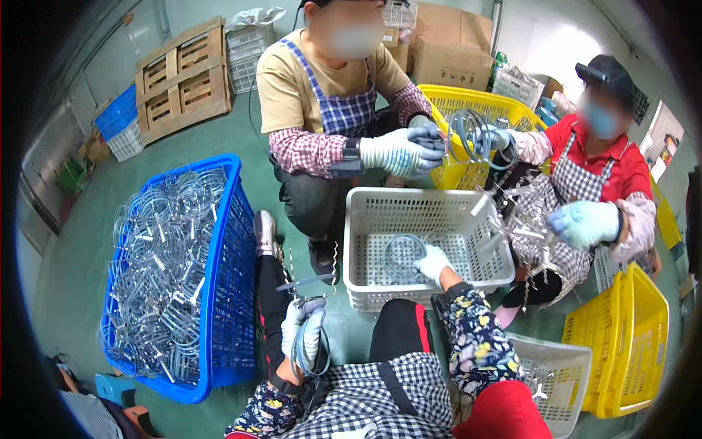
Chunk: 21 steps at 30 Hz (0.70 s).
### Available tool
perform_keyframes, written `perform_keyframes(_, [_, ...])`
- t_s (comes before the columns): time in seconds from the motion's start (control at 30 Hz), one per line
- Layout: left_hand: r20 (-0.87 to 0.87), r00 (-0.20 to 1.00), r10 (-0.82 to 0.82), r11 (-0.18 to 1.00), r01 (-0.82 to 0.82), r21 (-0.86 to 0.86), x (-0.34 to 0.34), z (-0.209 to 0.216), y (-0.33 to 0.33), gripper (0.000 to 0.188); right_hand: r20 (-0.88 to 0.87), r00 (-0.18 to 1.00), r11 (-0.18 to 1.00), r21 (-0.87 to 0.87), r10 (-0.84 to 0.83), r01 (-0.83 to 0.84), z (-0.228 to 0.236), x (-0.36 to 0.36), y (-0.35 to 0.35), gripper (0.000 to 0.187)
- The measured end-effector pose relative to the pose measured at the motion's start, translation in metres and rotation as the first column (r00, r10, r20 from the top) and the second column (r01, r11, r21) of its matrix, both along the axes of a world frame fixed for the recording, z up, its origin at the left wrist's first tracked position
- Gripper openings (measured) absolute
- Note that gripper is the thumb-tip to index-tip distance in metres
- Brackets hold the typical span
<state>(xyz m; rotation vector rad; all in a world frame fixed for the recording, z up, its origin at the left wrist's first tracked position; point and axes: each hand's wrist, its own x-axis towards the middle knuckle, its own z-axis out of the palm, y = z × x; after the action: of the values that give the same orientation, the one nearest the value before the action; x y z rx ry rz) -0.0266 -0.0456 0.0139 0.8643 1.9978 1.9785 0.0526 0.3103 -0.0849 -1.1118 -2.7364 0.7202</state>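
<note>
My left hand (304, 328), in a white and grey glove, is closed around a coil of thin grey tubing (316, 360) above my lap. A flat grey strip and twisted pale strips (335, 265) stick up beyond its fingers. Inside the pale plastic crate (357, 275) ahead of me, my gloved right hand (434, 265) has its fingers closed at the right edge of another coil of thin tubing (401, 257). That coil lies on the crate's slotted floor. Exactly how the fingertips grip it is too small to make out.
At left, a blue basket (228, 293) is heaped with coils. One co-worker (322, 95) sits across from me, another (599, 164) at right, both handling coils or strips. A yellow basket (468, 99) stands behind the crate; stacked yellow baskets (621, 344) and a white crate (563, 395) are at lower right.
</note>
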Motion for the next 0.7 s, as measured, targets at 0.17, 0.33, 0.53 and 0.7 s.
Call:
perform_keyframes(0.17, [0.047, 0.998, 0.038, 0.997, -0.034, -0.072, 0.015, 0.004, -0.003, 0.021, -0.13, 0.991, 0.986, -0.163, 0.021, -0.042, 0.006, -0.023, -0.009, 0.036])
perform_keyframes(0.33, [-0.089, 0.993, 0.082, 0.953, -0.104, -0.283, -0.004, -0.009, 0.013, 0.021, -0.379, 0.925, 0.956, -0.271, 0.002, -0.114, 0.039, -0.035, -0.054, 0.047])
perform_keyframes(0.53, [-0.656, 0.75, 0.081, 0.954, -0.249, -0.166, -0.035, 0.011, 0.039, 0.042, -0.654, 0.748, 0.899, -0.255, 0.111, -0.357, 0.14, -0.005, -0.195, 0.037])
perform_keyframes(0.7, [0.073, 0.997, -0.034, 0.988, 0.022, 0.153, -0.033, -0.007, 0.04, 0.044, -0.655, 0.741, 0.782, -0.38, 0.15, -0.494, 0.155, 0.016, -0.255, 0.033])
